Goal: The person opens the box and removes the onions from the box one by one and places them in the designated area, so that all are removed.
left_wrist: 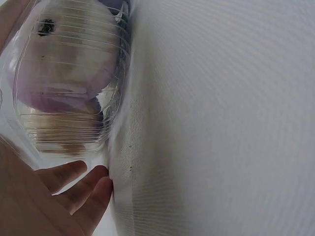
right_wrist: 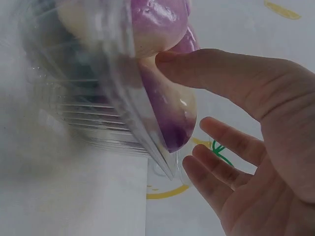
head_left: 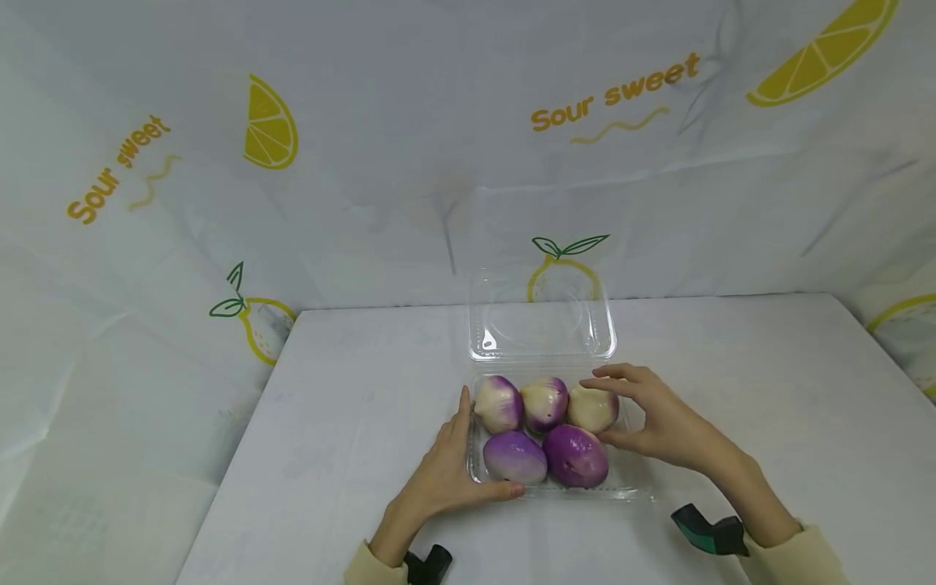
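A clear plastic clamshell box (head_left: 629, 491) stands on the table with its lid (head_left: 541, 329) folded back. Purple and cream turnips (head_left: 575, 457), several in all, lie inside in two rows. Along the box's left side stretches my left hand (head_left: 442, 475), its fingers extended and its thumb at the front rim. My right hand (head_left: 661, 418) is around the cream turnip (head_left: 593, 409) at the back right. In the right wrist view, the thumb (right_wrist: 211, 73) lies against a turnip, while the visible fingers are spread apart from it.
White cloth covers the table (head_left: 351, 390). Behind it hangs a white sheet (head_left: 402, 162) printed with lemons and lettering. Dark straps (head_left: 709, 532) are worn at both wrists.
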Motion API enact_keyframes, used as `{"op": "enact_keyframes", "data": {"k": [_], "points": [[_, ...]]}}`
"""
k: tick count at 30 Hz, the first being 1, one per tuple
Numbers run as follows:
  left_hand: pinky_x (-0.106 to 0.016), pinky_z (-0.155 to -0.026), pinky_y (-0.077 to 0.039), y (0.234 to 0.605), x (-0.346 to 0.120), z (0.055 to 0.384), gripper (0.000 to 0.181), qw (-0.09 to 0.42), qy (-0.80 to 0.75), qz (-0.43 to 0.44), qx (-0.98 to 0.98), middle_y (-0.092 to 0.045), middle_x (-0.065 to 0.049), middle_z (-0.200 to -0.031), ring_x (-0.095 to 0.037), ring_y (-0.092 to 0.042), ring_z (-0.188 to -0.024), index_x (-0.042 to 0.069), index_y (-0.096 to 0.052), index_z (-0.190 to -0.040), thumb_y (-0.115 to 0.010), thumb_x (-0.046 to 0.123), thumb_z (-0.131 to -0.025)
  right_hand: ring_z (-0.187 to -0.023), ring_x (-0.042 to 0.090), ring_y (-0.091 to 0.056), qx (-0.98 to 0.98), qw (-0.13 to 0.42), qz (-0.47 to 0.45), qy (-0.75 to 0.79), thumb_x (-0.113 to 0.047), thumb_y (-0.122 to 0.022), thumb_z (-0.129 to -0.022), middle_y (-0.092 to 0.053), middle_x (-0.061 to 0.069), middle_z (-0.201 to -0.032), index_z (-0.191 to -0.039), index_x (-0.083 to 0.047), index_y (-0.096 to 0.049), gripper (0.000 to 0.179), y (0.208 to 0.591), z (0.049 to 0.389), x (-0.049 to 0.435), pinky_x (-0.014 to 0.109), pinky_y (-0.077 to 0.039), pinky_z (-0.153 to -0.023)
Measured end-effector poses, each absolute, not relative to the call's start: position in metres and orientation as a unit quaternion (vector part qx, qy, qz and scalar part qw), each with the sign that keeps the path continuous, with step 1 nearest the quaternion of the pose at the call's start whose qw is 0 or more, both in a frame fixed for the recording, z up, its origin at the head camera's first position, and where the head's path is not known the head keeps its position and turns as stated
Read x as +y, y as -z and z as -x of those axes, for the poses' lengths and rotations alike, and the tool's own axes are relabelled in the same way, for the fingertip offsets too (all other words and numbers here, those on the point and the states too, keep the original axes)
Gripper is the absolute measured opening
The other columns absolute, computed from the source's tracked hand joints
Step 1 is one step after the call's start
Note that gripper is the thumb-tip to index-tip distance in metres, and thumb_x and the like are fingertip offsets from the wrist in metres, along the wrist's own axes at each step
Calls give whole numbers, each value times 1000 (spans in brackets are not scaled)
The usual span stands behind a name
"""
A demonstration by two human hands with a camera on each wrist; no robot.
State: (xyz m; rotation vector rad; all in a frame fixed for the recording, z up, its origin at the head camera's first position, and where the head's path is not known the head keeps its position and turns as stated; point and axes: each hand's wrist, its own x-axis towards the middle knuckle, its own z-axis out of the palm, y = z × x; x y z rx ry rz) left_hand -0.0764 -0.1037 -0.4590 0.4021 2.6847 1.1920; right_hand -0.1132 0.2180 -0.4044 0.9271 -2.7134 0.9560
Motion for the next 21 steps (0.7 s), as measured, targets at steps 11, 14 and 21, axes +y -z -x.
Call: {"op": "enact_keyframes", "data": {"k": [11,14,21], "points": [[-62,-120,-33,458,-104,76,146,93,-402,-134,901,-25,-16,-169,-37,-25,-156,15,6,-166,-84,71,-65,-125,41,-54,-912,66,-324,-241,-3,-93,-67,-62,18,-134,-123,-13,-70,61,407,117,213,56,-57,-92],[-62,-120,-34,458,-104,76,146,94,-401,-134,902,-24,-15,-170,-37,-26,-156,16,6,-166,-84,72,-65,-123,38,-56,-912,80,-336,-221,-1,-93,-65,-63,16,-132,-119,-14,-71,59,410,119,212,53,-59,-90],[-62,-120,-33,458,-104,76,147,95,-403,-131,901,-25,-16,-169,-37,-26,-156,16,6,-166,-84,72,-64,-120,36,-58,-908,95,-361,-191,-3,-94,-65,-64,14,-130,-122,-17,-71,63,413,123,212,52,-59,-89]]}}
